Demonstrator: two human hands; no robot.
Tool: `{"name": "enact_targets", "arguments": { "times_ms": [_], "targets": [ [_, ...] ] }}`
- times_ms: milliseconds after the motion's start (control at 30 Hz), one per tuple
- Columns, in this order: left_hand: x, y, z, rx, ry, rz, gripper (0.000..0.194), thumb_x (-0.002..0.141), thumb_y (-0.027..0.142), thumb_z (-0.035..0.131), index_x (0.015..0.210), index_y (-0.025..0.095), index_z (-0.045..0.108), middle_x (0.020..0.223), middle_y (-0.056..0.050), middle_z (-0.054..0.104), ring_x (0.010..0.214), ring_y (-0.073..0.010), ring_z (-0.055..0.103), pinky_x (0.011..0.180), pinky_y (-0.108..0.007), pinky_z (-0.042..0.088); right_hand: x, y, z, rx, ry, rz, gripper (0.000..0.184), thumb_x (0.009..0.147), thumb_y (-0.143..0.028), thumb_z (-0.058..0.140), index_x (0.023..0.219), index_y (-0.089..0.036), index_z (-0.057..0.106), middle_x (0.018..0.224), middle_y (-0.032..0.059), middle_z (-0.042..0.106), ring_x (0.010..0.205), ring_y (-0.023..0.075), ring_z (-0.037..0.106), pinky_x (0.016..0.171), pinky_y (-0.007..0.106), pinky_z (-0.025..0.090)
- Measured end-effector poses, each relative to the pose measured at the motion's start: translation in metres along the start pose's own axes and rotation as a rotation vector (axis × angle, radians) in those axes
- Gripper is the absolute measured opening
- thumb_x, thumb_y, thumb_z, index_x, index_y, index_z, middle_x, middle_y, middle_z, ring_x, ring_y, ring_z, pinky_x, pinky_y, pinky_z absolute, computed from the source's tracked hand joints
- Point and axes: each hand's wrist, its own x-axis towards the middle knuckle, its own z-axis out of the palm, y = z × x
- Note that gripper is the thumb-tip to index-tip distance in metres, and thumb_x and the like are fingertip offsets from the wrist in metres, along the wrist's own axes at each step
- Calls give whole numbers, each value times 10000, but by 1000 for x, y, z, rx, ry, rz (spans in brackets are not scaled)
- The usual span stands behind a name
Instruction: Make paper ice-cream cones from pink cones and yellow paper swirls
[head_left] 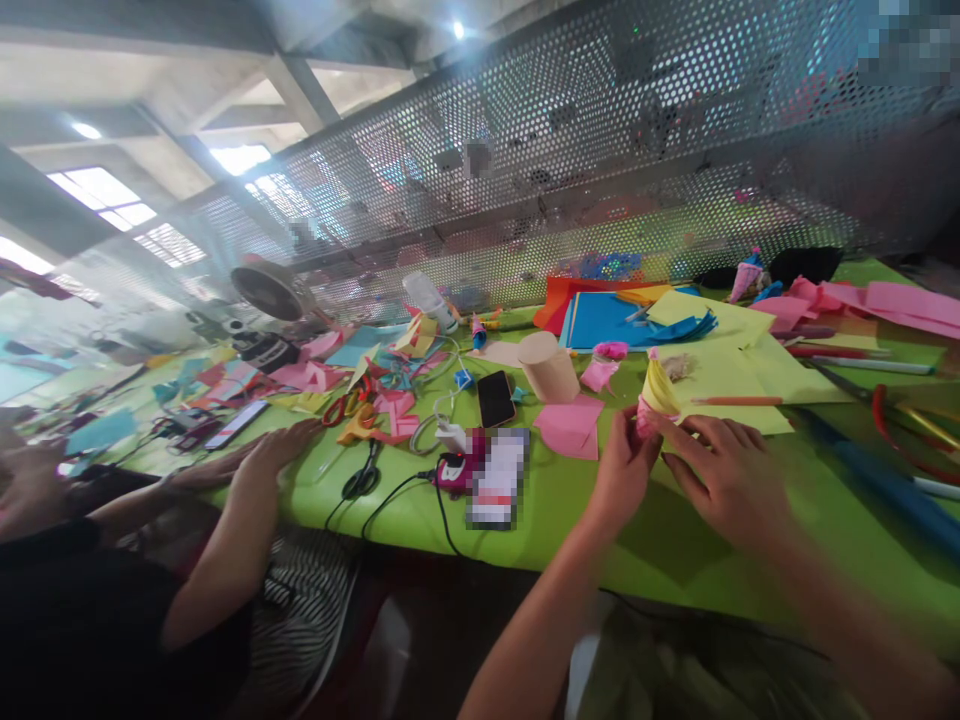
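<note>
A small paper ice cream cone, pink below with a yellow swirl and a pink tip on top, stands upright in my left hand. The left fingers are closed round its pink lower part. Beside it is my right hand, palm down with fingers spread; its index fingertip reaches the cone's side, and the thumb is apart. Behind the cone lie yellow paper sheets with a pencil on them. A second small pink paper piece with a bright pink top lies to the left.
On the green table are a phone, a power strip with cables, a dark phone, a beige roll, scissors and blue paper. A co-worker's arms rest at left. A perforated screen stands behind.
</note>
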Motion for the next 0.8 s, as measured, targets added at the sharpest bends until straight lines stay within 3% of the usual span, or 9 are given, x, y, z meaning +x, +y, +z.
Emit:
{"name": "enact_targets", "arguments": {
  "times_ms": [200,533,800],
  "targets": [
    [1,-3,0,30,-37,38,475,957,453,752,1309,210,543,1284,-121,694,1209,-246,651,1082,-401,487,1,-1,0,-4,-5,-1,650,1058,-236,618,1673,-297,416,1035,65,681,909,256,654,796,398,424],
    [1,-7,0,4,-39,21,496,957,462,760,1326,214,541,1311,-131,690,1241,-263,663,1116,-436,502,2,0,-1,145,-31,66,690,1061,-252,582,1707,-285,344,1091,86,664,987,273,676,818,401,481],
    [-2,-7,-1,122,-65,75,392,1011,279,665,1363,189,520,1333,-165,692,1225,-257,706,1123,-451,537,5,-4,-4,59,-62,30,670,1087,-293,516,1723,-253,306,1074,96,683,966,292,684,793,421,456]
  ]
}}
